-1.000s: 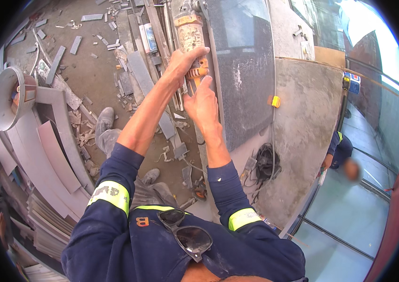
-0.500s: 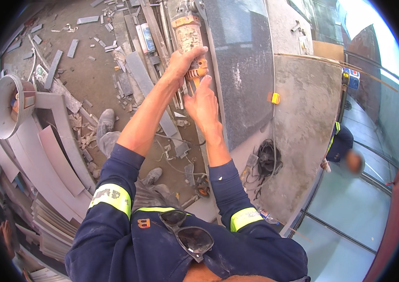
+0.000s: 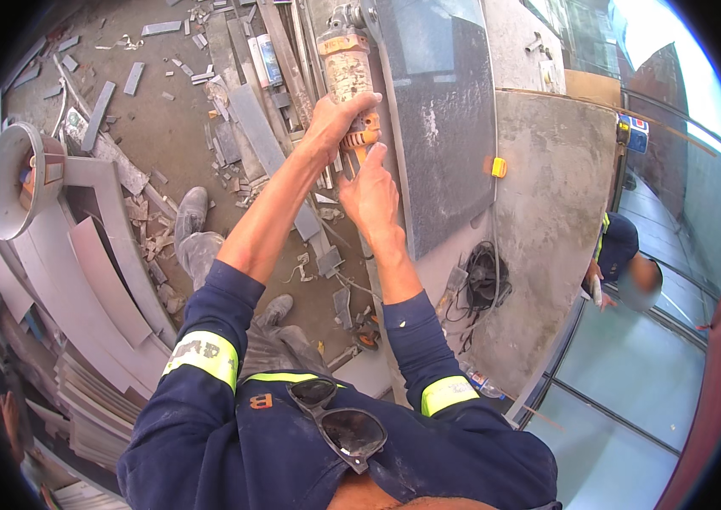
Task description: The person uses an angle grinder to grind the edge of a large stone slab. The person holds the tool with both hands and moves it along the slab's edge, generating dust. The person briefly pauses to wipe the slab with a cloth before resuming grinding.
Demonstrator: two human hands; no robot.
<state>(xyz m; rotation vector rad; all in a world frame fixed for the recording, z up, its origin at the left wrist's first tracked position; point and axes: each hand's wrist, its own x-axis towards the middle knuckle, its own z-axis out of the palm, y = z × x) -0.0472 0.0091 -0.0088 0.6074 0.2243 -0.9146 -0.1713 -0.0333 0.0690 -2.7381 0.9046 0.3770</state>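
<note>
Both my arms reach forward to an angle grinder (image 3: 349, 75) with a worn, dusty orange and cream body. Around its body my left hand (image 3: 336, 121) is closed, the thumb lying across it. My right hand (image 3: 370, 189) grips the rear end, where the orange handle shows above my fingers. The grinder's metal head points away from me, beside the left edge of a dark grey stone slab (image 3: 445, 161). The disc shows only in part near the top edge of the view, and I cannot tell whether it touches the slab.
Stone offcuts (image 3: 98, 115) and long strips (image 3: 254, 127) litter the floor at left. A white bucket (image 3: 16, 223) stands on stacked panels (image 3: 93, 280). On the concrete ledge lie a yellow tape measure (image 3: 498, 167) and a black cable bundle (image 3: 486, 276). Another person (image 3: 619, 246) bends at far right.
My hands and the grinder have shifted slightly right and a little nearer to me, the grip unchanged. The other person at right has moved slightly, a hand now showing lower.
</note>
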